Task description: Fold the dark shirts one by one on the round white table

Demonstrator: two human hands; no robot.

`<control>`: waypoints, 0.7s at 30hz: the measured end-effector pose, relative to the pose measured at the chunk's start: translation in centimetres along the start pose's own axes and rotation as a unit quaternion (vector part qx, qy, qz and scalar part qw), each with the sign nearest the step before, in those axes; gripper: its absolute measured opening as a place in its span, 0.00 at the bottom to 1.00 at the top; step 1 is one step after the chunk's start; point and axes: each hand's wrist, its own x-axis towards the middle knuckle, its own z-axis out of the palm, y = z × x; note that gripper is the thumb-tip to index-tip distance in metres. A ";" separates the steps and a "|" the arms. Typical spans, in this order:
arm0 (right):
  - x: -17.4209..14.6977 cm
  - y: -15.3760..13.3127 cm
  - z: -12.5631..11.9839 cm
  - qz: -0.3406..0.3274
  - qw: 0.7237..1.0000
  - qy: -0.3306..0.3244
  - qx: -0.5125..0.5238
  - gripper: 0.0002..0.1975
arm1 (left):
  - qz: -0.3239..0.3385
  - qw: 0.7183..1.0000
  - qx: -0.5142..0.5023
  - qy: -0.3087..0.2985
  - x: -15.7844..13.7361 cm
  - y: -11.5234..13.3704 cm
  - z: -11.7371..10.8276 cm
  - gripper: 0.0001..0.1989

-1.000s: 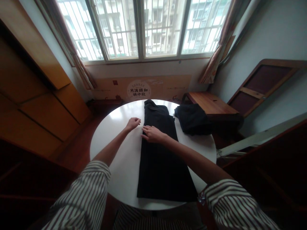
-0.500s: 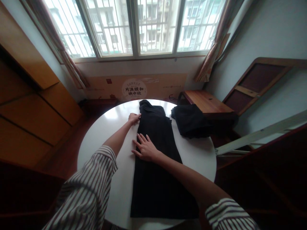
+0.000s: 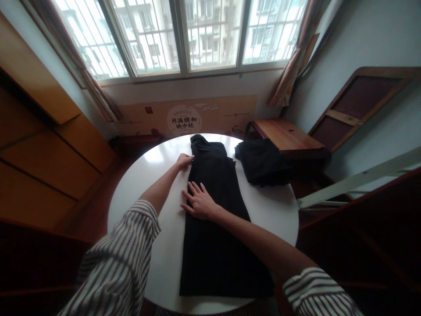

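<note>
A long black garment (image 3: 217, 254) lies flat and folded lengthwise on a white round table (image 3: 164, 259), its far end bunched up in a fold. At its upper left edge, my left hand (image 3: 184, 161) has the cloth pinched between thumb and fingers. My right hand (image 3: 200, 202) rests flat on the middle of the garment, fingers spread, with the fingertips at and just past the left edge. To the right sits a folded stack of black cloth (image 3: 261, 162), apart from both hands.
Beyond the table's right rim stands a low wooden table (image 3: 286, 134), with a wooden-framed panel (image 3: 358, 98) leaning near the wall. A pale metal bar (image 3: 355, 177) runs by the right rim. Wooden cabinets (image 3: 36, 171) stand left; a barred window (image 3: 210, 35) is ahead.
The view has shifted slightly. Both hands keep nearly the same places on the garment, and the cloth looks almost unchanged.
</note>
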 end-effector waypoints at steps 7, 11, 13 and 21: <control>0.1 0.0 0.2 0.003 1.000 -0.003 -0.002 0.35 | 0.042 0.994 0.097 0.016 -0.1 -0.1 0.6 0.18; 0.1 -0.1 0.1 0.003 1.000 0.001 0.001 0.35 | 0.061 0.986 0.153 0.038 -0.7 0.4 1.1 0.16; 0.0 -0.1 0.0 0.005 1.000 0.000 0.003 0.35 | 0.071 0.980 0.178 0.055 -1.3 0.7 1.2 0.15; 0.0 -0.2 -0.3 0.010 1.000 -0.011 0.005 0.35 | 0.083 0.968 0.224 0.072 -2.6 1.5 1.0 0.12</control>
